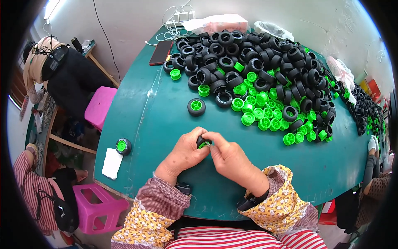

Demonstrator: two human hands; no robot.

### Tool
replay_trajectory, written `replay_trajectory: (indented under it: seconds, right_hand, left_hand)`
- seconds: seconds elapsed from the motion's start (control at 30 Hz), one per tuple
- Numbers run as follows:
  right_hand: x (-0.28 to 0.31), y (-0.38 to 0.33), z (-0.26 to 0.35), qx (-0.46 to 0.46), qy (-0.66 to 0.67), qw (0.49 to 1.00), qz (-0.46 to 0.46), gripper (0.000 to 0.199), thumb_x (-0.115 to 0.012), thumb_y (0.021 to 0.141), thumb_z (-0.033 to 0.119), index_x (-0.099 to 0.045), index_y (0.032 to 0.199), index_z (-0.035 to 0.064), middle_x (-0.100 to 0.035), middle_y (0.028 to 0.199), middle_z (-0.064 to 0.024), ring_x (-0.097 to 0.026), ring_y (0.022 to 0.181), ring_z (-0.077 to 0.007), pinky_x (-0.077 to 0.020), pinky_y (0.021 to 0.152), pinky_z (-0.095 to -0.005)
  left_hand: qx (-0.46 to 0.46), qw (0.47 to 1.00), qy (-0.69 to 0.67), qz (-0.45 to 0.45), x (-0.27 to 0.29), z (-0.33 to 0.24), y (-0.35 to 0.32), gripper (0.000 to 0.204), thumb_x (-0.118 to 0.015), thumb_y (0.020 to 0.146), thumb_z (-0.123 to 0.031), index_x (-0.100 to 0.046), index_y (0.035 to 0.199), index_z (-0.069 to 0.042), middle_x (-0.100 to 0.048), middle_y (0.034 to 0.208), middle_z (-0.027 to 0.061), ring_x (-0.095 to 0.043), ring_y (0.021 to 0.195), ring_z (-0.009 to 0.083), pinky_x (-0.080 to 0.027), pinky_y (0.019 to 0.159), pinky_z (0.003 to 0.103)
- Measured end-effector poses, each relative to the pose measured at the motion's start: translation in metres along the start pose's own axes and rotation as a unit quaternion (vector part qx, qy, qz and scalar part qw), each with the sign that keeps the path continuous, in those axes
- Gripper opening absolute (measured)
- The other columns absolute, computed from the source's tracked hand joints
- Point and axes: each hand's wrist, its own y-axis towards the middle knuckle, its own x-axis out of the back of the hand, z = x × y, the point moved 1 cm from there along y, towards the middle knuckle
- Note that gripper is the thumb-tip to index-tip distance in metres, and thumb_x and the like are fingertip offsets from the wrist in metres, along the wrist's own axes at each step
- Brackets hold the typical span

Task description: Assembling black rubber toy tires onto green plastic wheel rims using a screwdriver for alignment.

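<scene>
Near the table's front edge, my left hand [182, 153] is closed around a small toy wheel [203, 143], a black rubber tyre with a green rim inside. My right hand [234, 159] presses its fingers against the same wheel from the right; the fingers partly cover it. A tyre with a green rim fitted [196, 107] lies just beyond my hands. Another fitted wheel [123, 146] rests at the left edge beside a folded white cloth [112, 163]. Loose green rims [262, 98] lie at the near side of a large heap of black tyres [269, 54].
A dark phone [161, 52] and a white power strip [180, 16] with cables are at the back of the green table [166, 120]. Pink stools [96, 207] stand at the left. Other people work left and right; a gloved hand [372, 143] is near a second tyre heap.
</scene>
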Motion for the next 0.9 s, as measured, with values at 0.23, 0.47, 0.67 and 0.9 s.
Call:
replay_trajectory:
  seconds: [0.23, 0.47, 0.67, 0.9]
  right_hand:
    - [0.008, 0.006, -0.011, -0.044, 0.111, 0.992, -0.044, 0.027, -0.044, 0.083, 0.004, -0.045, 0.110, 0.0084, -0.055, 0.063, -0.0186, -0.056, 0.056, -0.0339, -0.0422, 0.052, -0.0381]
    - [0.000, 0.005, -0.010, -0.012, 0.087, 0.995, -0.044, 0.031, -0.044, 0.083, 0.004, -0.044, 0.114, 0.0073, -0.056, 0.066, -0.0206, -0.057, 0.061, -0.0364, -0.0424, 0.053, -0.0418]
    - [-0.003, -0.002, 0.002, 0.020, -0.004, 0.998, -0.057, 0.032, -0.044, 0.084, 0.006, -0.042, 0.116, 0.0051, -0.057, 0.067, -0.0212, -0.057, 0.062, -0.0383, -0.0439, 0.053, -0.0458]
    - [-0.002, 0.005, -0.010, 0.001, 0.021, 0.998, -0.051, 0.029, -0.045, 0.084, 0.007, -0.044, 0.113, 0.0075, -0.057, 0.064, -0.0201, -0.056, 0.060, -0.0379, -0.0438, 0.051, -0.0457]
  left_hand:
    - [0.011, 0.992, -0.070, -0.105, -0.006, -0.012, 0.001, 0.024, -0.062, 0.074, -0.011, -0.054, 0.096, -0.003, -0.061, 0.075, 0.0089, -0.059, 0.066, 0.0154, -0.048, 0.062, 0.027]
    - [0.059, 0.993, -0.030, -0.094, -0.002, -0.015, -0.001, 0.028, -0.062, 0.072, -0.009, -0.053, 0.098, -0.002, -0.057, 0.073, 0.0051, -0.053, 0.066, 0.0099, -0.045, 0.060, 0.024]
    - [0.028, 0.998, 0.023, -0.059, -0.003, -0.008, -0.001, 0.026, -0.061, 0.072, -0.009, -0.052, 0.096, -0.002, -0.056, 0.071, 0.0109, -0.055, 0.062, 0.0148, -0.045, 0.058, 0.026]
    - [0.052, 0.995, -0.016, -0.080, -0.004, -0.008, -0.002, 0.024, -0.061, 0.072, -0.011, -0.054, 0.094, -0.003, -0.058, 0.067, 0.0104, -0.059, 0.060, 0.0188, -0.046, 0.055, 0.030]
